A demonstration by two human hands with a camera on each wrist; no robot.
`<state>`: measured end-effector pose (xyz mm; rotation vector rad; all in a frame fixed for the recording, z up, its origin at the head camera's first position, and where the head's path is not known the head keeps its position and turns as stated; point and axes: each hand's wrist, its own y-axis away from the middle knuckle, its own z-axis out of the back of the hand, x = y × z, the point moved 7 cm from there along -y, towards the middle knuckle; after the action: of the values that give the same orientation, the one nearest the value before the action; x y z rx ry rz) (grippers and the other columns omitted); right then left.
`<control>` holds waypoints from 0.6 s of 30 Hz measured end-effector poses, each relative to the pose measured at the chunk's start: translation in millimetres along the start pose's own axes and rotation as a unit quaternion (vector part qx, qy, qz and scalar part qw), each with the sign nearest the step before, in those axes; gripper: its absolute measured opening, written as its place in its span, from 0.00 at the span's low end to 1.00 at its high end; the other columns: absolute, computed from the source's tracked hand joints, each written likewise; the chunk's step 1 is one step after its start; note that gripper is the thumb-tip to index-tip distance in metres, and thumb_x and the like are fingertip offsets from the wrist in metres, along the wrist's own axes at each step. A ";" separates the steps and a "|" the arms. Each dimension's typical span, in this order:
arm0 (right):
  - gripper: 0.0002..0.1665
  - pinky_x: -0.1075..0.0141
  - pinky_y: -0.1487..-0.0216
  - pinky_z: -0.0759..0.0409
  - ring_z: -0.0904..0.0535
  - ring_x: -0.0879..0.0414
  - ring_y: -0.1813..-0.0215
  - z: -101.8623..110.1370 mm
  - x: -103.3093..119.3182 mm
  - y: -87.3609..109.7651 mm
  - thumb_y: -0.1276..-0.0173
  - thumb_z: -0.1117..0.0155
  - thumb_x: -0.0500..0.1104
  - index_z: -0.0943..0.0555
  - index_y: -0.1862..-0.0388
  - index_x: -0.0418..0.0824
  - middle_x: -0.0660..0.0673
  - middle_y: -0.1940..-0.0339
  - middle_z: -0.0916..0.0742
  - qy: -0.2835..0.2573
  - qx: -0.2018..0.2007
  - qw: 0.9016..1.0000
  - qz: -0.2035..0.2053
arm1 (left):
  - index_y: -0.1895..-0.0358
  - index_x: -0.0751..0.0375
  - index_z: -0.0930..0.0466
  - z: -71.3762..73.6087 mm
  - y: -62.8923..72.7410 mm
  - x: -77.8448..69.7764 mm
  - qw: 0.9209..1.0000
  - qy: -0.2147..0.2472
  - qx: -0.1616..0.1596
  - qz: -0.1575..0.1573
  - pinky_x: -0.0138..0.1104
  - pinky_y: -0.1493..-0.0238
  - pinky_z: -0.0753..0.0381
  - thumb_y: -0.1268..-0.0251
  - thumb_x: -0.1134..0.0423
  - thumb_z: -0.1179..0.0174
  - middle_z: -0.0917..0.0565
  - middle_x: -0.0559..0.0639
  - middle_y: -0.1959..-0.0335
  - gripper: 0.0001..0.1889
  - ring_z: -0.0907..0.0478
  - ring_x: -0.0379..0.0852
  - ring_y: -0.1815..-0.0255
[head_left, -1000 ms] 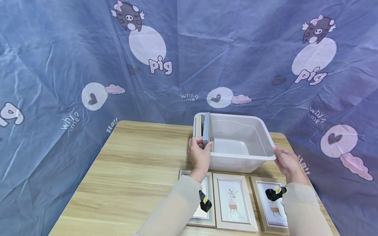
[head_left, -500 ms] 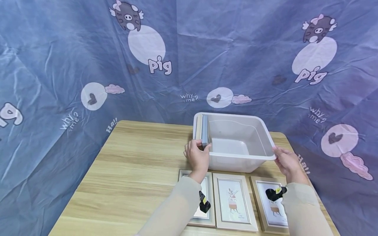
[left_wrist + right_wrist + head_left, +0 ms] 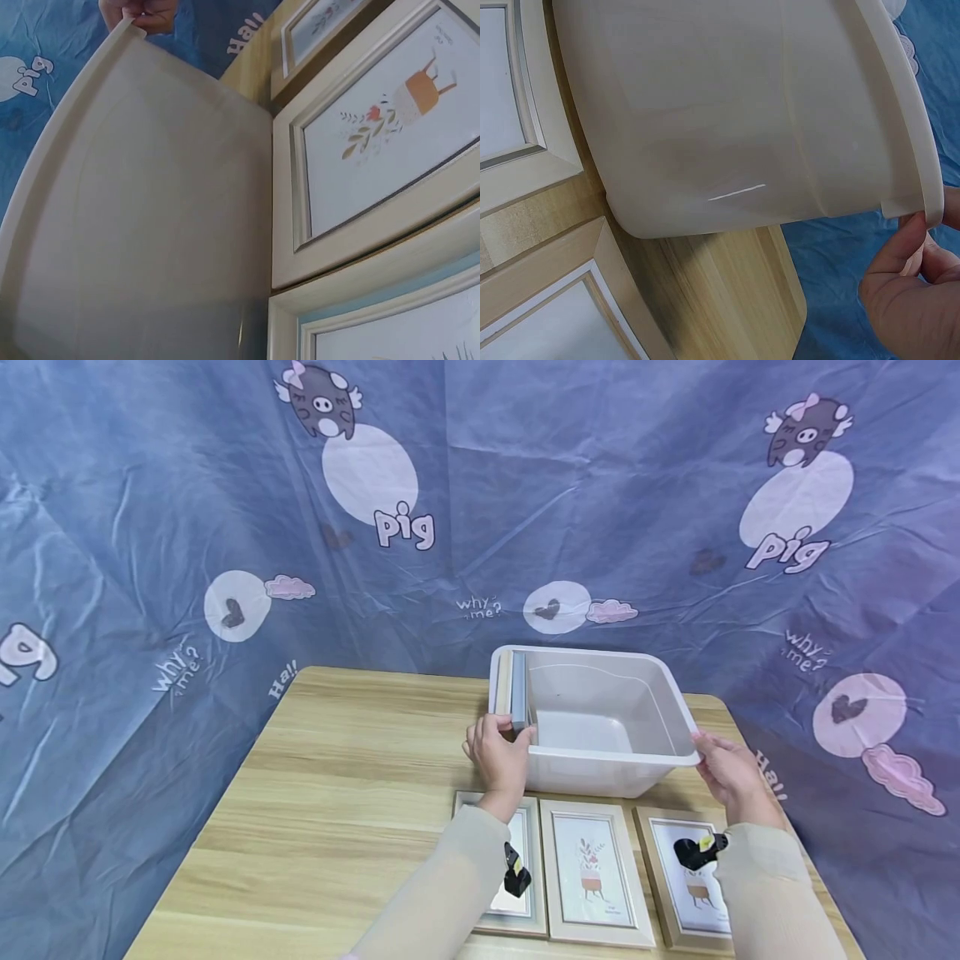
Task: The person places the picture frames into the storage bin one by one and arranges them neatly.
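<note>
A pale grey plastic tub (image 3: 585, 774) stands on the wooden table. Inside its left end, a cream picture frame (image 3: 505, 683) and a blue-grey picture frame (image 3: 519, 687) stand on edge, side by side. My left hand (image 3: 501, 762) holds the near end of the blue-grey frame at the tub's front left corner; its fingertips are partly hidden. With my right hand (image 3: 731, 774) I pinch the tub's rim at the front right corner, thumb below the lip in the right wrist view (image 3: 919, 281).
In front of the tub, three picture frames lie flat: a left one (image 3: 536, 860) partly under my sleeve, a middle one (image 3: 596, 872) with a plant print, and a right one (image 3: 678, 935) partly covered by my right arm. A blue printed cloth (image 3: 480, 468) hangs behind the table.
The blue-grey frame has gone from tilted and raised to lower and upright against the cream one. My left hand has shifted slightly left and down with it. My right hand stays on the rim.
</note>
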<state>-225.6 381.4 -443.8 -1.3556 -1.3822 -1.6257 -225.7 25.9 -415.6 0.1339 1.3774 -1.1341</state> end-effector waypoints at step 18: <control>0.14 0.78 0.67 0.23 0.27 0.66 0.66 0.0 0.0 -0.2 0.29 0.43 0.42 0.20 0.76 0.56 0.58 0.70 0.21 0.010 -0.001 1.000 -0.002 | 0.70 0.56 0.27 -1.6 -0.8 0.3 0.999 -0.019 0.000 -0.028 0.39 0.60 0.33 0.69 0.59 0.20 0.22 0.45 0.72 0.24 0.29 0.47 0.66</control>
<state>-225.8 381.4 -443.9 -1.3341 -1.3730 -1.6403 -227.4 26.4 -415.9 0.0746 1.3553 -1.1771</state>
